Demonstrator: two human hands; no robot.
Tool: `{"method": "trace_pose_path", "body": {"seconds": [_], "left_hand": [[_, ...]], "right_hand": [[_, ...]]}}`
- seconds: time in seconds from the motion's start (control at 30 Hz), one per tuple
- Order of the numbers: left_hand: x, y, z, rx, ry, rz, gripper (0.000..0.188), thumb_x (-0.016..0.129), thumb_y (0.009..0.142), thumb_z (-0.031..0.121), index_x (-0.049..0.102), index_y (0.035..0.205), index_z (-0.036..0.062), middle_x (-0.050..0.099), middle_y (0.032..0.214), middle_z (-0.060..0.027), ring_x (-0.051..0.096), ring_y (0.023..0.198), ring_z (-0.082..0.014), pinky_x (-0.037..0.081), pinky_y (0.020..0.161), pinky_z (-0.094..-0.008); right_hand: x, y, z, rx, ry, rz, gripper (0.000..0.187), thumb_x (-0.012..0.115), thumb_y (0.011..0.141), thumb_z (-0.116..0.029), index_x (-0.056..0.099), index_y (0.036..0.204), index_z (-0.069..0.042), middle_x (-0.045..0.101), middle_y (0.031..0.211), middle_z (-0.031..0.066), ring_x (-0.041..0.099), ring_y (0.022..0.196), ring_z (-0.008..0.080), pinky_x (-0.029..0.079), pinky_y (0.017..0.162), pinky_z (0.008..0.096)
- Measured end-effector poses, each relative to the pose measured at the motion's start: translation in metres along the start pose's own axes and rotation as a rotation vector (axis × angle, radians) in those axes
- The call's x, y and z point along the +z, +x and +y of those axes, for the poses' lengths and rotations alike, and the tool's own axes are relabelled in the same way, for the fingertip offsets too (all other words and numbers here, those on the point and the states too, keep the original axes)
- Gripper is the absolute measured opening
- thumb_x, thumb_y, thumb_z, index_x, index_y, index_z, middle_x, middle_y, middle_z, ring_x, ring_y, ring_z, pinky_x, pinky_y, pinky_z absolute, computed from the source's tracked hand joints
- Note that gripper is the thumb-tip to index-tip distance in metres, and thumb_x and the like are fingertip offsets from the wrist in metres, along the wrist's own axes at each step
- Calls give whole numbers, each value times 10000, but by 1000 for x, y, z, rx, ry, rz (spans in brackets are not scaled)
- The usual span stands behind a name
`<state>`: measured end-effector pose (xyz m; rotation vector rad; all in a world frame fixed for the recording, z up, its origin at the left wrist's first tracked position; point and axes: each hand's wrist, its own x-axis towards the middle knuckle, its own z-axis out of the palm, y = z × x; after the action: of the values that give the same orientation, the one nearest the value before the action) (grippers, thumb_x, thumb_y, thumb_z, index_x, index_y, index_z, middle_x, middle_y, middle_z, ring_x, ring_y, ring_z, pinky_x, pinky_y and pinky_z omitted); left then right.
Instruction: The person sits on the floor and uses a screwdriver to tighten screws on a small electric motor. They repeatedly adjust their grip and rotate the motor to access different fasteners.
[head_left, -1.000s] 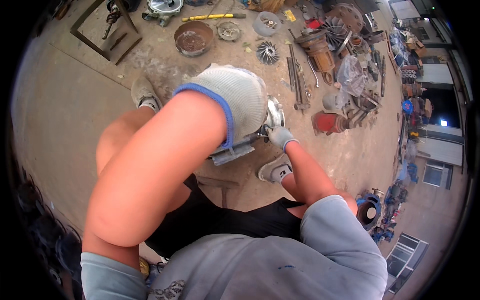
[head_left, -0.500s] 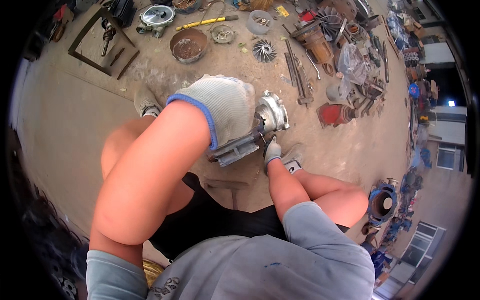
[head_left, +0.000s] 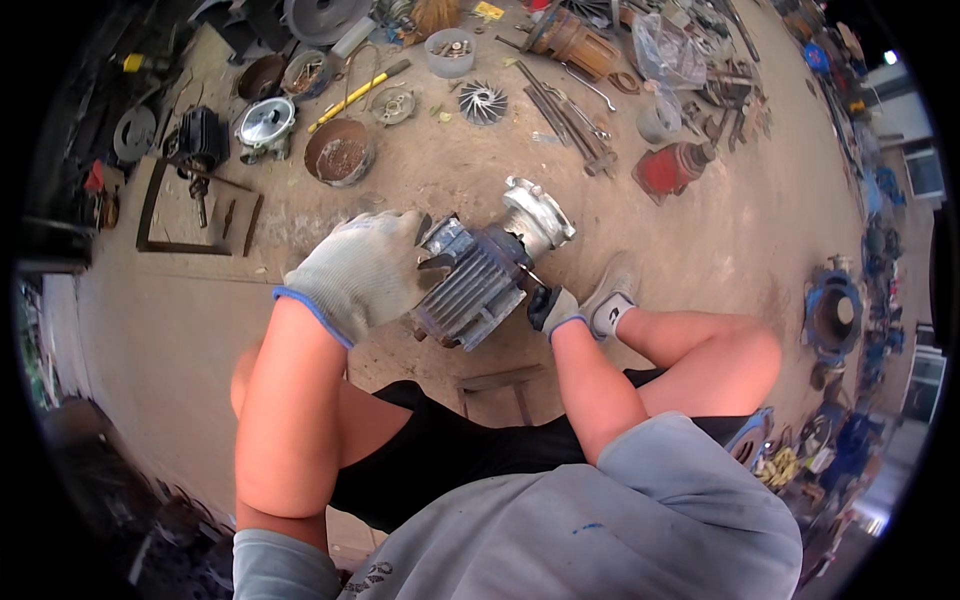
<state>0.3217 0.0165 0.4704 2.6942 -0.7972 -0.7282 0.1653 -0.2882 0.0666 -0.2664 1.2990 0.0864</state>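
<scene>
A finned electric motor (head_left: 472,290) lies on the floor in front of me, tilted, with a silver metal flange housing (head_left: 537,212) at its far right end. My left hand (head_left: 370,270), in a whitish knit glove with dark fingertips, grips the small box (head_left: 447,240) on the motor's upper left side. Close to the flange joint, my right hand (head_left: 555,308), gloved too, is closed on a thin metal rod (head_left: 534,275) whose tip meets the motor; its exact kind is too small to tell.
Beyond the motor lie a rusty bowl (head_left: 339,152), a fan impeller (head_left: 482,102), a yellow-handled tool (head_left: 352,98), a plastic tub of parts (head_left: 450,52) and long metal bars (head_left: 565,120). A red jack-like part (head_left: 672,170) is at right, a metal frame (head_left: 200,250) at left.
My left hand has drawn back left from over the motor, so its finned body now shows. The right hand remains by the flange with the rod. The head view has shifted.
</scene>
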Motion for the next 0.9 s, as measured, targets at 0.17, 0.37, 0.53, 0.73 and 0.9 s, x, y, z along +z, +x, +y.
{"method": "trace_pose_path", "body": {"seconds": [0.17,0.37,0.53,0.73,0.9], "left_hand": [[15,3,-2,42,-1,43,508,787,957,381,674,1268,-3,740,1090,-261,713,1070,-449,569,915,-507],[13,7,7,21,-6,25,509,787,958,380,676,1270,-6,741,1093,-263,713,1070,-447,572,917,-500],[12,-3,-4,-19,-6,31,501,776,964,384,684,1264,-7,741,1120,-266,707,1086,-454,566,936,-504],[4,0,-4,-34,24,-35,540,747,980,409,667,1321,-1,734,1183,-272,693,1147,-458,558,978,-512],[-2,-2,-8,-48,1,-77,587,744,975,427,640,1371,7,728,1226,-267,701,1155,-448,573,970,-515]], "right_hand": [[32,34,-38,-239,-342,100,393,503,1148,-351,636,863,-115,639,709,41,598,568,180,474,470,341],[74,29,-57,-804,-645,25,238,713,1044,-303,737,1012,-68,714,818,119,676,649,232,512,553,392],[135,-63,-17,-1170,-1352,27,416,768,935,-286,740,1236,0,768,1192,255,699,1204,433,525,1056,459],[165,-59,-24,-1478,-2074,28,563,744,917,-422,697,1358,-76,722,1343,230,647,1306,420,476,1154,500],[174,-69,-19,-1421,-2273,-91,506,717,935,-365,676,1341,-66,726,1272,227,651,1276,422,490,1131,512]]}}
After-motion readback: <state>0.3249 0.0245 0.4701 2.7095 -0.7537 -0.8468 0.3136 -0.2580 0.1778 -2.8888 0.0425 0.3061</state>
